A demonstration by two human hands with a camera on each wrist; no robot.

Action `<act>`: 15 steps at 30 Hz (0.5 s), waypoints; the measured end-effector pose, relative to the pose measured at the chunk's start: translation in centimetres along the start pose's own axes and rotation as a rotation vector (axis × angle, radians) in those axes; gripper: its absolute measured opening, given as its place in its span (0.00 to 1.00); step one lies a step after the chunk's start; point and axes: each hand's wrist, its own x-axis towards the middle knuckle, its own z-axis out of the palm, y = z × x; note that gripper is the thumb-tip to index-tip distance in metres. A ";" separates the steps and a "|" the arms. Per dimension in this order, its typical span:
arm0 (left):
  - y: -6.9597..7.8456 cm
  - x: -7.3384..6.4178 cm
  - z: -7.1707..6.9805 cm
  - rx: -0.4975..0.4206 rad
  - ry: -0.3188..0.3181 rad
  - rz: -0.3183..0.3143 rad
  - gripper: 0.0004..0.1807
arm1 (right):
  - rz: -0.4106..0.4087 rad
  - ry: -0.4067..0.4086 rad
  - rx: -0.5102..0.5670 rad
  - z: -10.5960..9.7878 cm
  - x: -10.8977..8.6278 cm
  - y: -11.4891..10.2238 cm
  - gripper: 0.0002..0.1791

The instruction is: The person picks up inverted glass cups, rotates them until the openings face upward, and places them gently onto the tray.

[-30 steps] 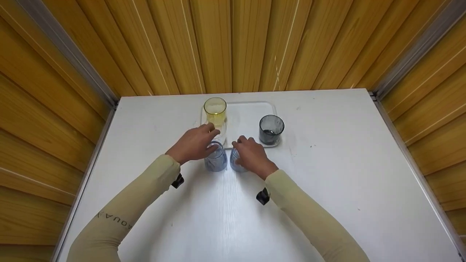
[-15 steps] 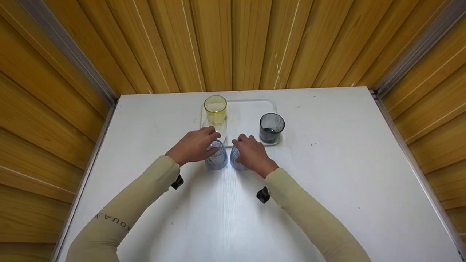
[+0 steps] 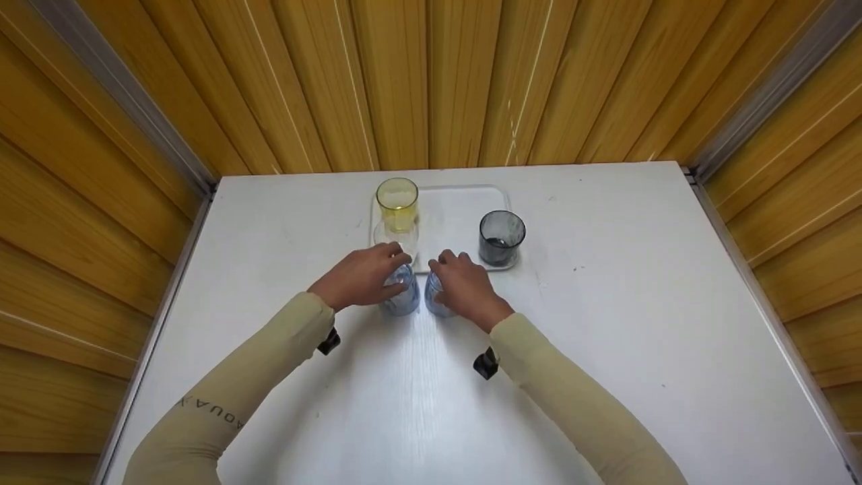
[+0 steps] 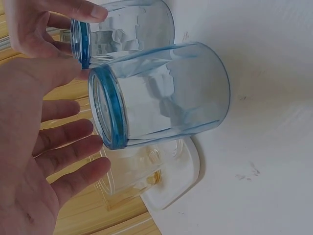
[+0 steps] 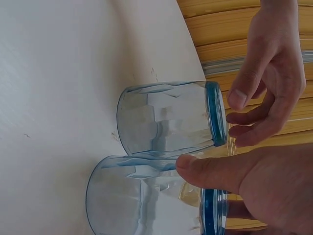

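Two pale blue glasses stand side by side on the white table, thicker blue ends up, apparently upside down. My left hand (image 3: 360, 275) hovers at the top of the left blue glass (image 3: 408, 302). In the left wrist view its fingers (image 4: 73, 137) are spread and slightly bent, apart from that glass (image 4: 171, 93). My right hand (image 3: 468, 289) grips the right blue glass (image 3: 434, 303) near its upper end. The right wrist view shows the thumb (image 5: 215, 171) against this glass (image 5: 117, 196), with the other fingers partly hidden behind it.
Behind the blue glasses lies a white tray (image 3: 461, 202). A yellow glass (image 3: 397, 205) and a clear glass (image 3: 387, 234) stand at its left, a dark grey glass (image 3: 502, 241) at its front right. Wood-look panels (image 3: 458, 81) enclose the table.
My left hand has shifted slightly toward me, its thumb lower over the left blue glass. My right hand keeps its place on the right one, and the glasses stay put.
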 end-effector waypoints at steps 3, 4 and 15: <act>0.0 0.0 0.2 -0.003 -0.005 -0.001 0.26 | 0.008 -0.001 -0.005 0.1 0.1 -0.1 0.32; 0.0 0.0 0.2 -0.004 -0.010 -0.004 0.26 | 0.009 -0.001 -0.006 0.1 0.1 -0.1 0.32; 0.1 0.3 0.3 -0.006 -0.033 -0.006 0.29 | 0.008 -0.010 -0.009 -0.1 0.0 0.0 0.32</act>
